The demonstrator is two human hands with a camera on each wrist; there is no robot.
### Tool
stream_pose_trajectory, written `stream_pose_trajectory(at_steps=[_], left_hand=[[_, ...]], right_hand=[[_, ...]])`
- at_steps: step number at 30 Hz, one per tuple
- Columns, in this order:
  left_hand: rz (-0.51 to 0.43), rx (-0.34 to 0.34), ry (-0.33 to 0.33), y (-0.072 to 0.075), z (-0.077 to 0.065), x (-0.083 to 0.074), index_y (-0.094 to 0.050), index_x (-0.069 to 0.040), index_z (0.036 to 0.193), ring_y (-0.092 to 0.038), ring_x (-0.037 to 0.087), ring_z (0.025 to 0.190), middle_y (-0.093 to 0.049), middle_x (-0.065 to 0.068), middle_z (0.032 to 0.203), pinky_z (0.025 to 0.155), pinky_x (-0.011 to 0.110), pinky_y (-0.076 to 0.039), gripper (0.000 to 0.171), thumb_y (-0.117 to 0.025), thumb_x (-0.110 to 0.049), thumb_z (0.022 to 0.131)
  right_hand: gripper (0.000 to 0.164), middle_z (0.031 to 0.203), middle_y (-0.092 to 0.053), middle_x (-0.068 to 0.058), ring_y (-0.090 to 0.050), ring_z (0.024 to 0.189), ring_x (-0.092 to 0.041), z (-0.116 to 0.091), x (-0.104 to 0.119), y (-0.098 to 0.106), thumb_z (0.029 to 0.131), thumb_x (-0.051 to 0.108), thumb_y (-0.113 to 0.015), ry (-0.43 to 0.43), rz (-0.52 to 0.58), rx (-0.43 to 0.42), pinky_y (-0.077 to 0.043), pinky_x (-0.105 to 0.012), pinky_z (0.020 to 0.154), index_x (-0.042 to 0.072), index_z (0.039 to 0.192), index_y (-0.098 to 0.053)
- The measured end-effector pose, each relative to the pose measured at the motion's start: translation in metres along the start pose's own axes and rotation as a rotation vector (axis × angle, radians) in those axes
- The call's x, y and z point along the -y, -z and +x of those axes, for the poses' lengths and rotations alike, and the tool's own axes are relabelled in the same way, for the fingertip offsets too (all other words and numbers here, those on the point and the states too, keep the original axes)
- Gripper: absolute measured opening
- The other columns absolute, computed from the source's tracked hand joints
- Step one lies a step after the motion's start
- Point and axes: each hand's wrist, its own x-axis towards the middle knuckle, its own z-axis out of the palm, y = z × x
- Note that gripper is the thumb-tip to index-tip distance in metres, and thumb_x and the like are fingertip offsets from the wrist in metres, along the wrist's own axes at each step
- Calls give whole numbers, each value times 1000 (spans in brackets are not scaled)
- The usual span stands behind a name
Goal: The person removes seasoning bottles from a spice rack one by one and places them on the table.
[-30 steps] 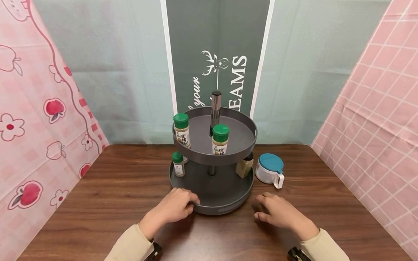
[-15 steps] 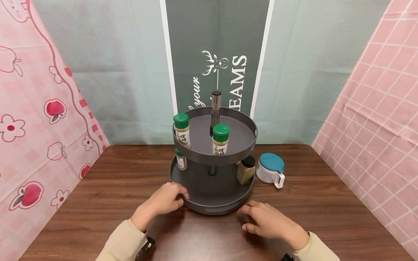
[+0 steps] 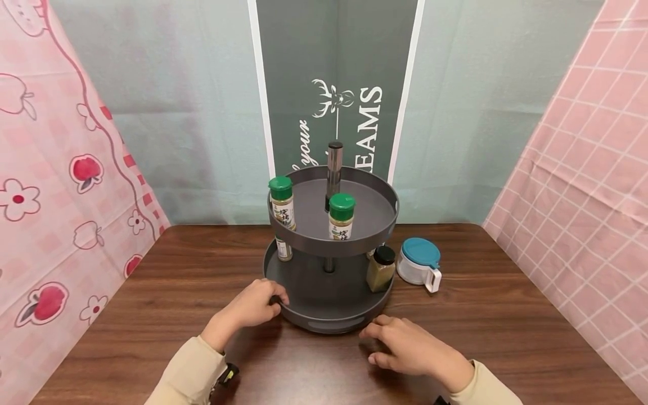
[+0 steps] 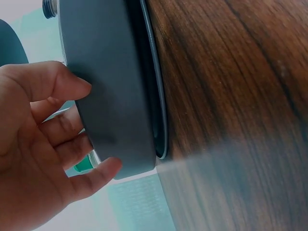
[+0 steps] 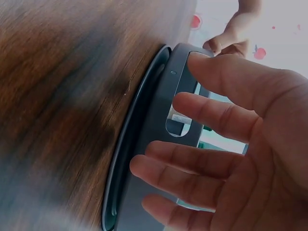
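Left hand (image 3: 253,304) is pinching the two-tier rack's (image 3: 334,246) lower tray (image 3: 319,292); right hand (image 3: 407,346) (fingers (image 5: 178,180) loosely parted, empty) is hovering alongside.

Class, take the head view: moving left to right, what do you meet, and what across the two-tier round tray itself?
Pink fruit-and-flower cloth, left hand, two-tier round tray, blue-lidded container, pink grid cloth.
Across the tray: left green-capped seasoning shaker, right green-capped seasoning shaker, black-capped jar.
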Motion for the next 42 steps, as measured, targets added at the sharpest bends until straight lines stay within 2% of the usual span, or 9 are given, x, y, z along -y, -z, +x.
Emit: stream_pose_trajectory(at_steps=[3, 6, 10, 14, 18, 22, 28, 35, 42], left_hand=[[-6, 18, 30, 1, 1, -3, -66, -16, 81, -55, 11, 75, -64, -5, 79, 66, 39, -47, 23, -55, 0, 68], [14, 45, 63, 2, 1, -11, -66, -13, 89, -56, 17, 86, -65, -1, 88, 74, 51, -44, 27, -55, -2, 68], [75, 77, 90, 2, 2, -28, -64, -12, 99, -51, 26, 104, -63, 4, 101, 86, 70, -29, 33, -56, -6, 67], [126, 69, 99, -2, 3, -45, -64, -12, 100, -51, 28, 104, -62, 6, 102, 87, 76, -20, 32, -57, -8, 69], [118, 36, 42, -9, 4, -56, -64, -11, 99, -55, 26, 97, -64, 5, 98, 85, 69, -32, 30, -56, -9, 70], [96, -4, -66, -18, 6, -62, -65, -11, 98, -58, 20, 90, -65, 2, 94, 74, 51, -47, 25, -59, -12, 74], [104, -11, -114, -28, 11, -70, -65, -15, 106, -59, 8, 85, -67, -3, 97, 61, 29, -52, 26, -63, -13, 80], [145, -51, -163, -31, 12, -72, -68, -19, 94, -60, 8, 80, -68, -6, 90, 56, 27, -50, 25, -60, -2, 78], [154, -52, -162, -31, 13, -73, -69, -19, 93, -60, 8, 81, -69, -6, 90, 56, 27, -51, 26, -60, -1, 77]], right_hand=[[29, 98, -58, 0, -54, 76, -7, -1, 0, 1, 82, 25, -64, -4, 3, 1, -51, -32, 63, 14, 109, -62], [29, 99, -57, 0, -54, 76, -8, -3, -1, 2, 82, 25, -64, -16, -1, -4, -51, -33, 64, 14, 109, -62], [30, 101, -57, 0, -55, 79, -9, -8, -3, 6, 81, 25, -64, -28, -24, -31, -51, -35, 66, 13, 109, -62], [30, 103, -56, 0, -55, 85, -12, -13, -8, 13, 82, 25, -64, -50, -45, -56, -51, -38, 68, 13, 109, -62], [30, 104, -55, -2, -55, 89, -16, -17, -17, 19, 82, 26, -64, -89, -48, -72, -51, -41, 70, 13, 109, -61], [29, 105, -55, -6, -55, 91, -19, -19, -26, 22, 81, 26, -65, -109, -79, -125, -51, -44, 71, 13, 107, -62], [32, 110, -54, -20, -56, 92, -30, -22, -37, 27, 78, 25, -68, -171, -131, -165, -50, -50, 71, 10, 106, -61], [40, 106, -58, -16, -58, 82, -30, -23, -45, 31, 74, 27, -71, -322, -217, -114, -50, -51, 63, 8, 107, -61], [41, 106, -59, -14, -58, 86, -30, -24, -47, 30, 74, 28, -71, -340, -201, -105, -50, -53, 65, 8, 109, -61]])
